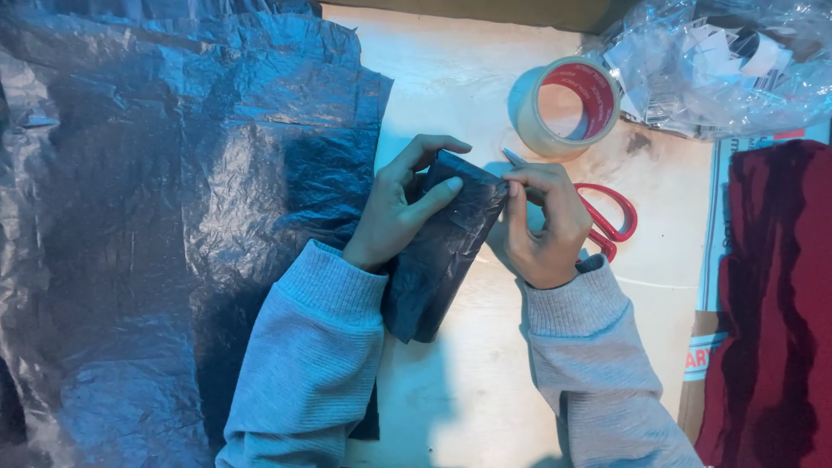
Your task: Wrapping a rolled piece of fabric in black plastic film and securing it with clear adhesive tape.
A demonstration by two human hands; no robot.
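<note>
Centrally on the pale bench point(451, 407) lies a small parcel wrapped in dark plastic point(442, 251), running from the near middle up toward the far right. The left hand point(399, 208) grasps it from the left side, thumb across the top face and fingers curled over its far end. The right hand point(542, 221) is at the parcel's far right corner, fingertips pinched together against the wrap there; what it pinches is too small to tell. Both arms wear grey ribbed sleeves point(303, 364).

Just behind the right hand lie red-handled scissors point(611, 221), their blades pointing left and partly hidden by the fingers. Farther off stands a roll of clear tape with a red core point(568, 108). A large crumpled sheet of dark plastic point(165, 225) covers the left half of the bench. At the far right sits a clear bag of white pieces point(719, 69), and a dark red cloth point(776, 303) lies along the right edge.
</note>
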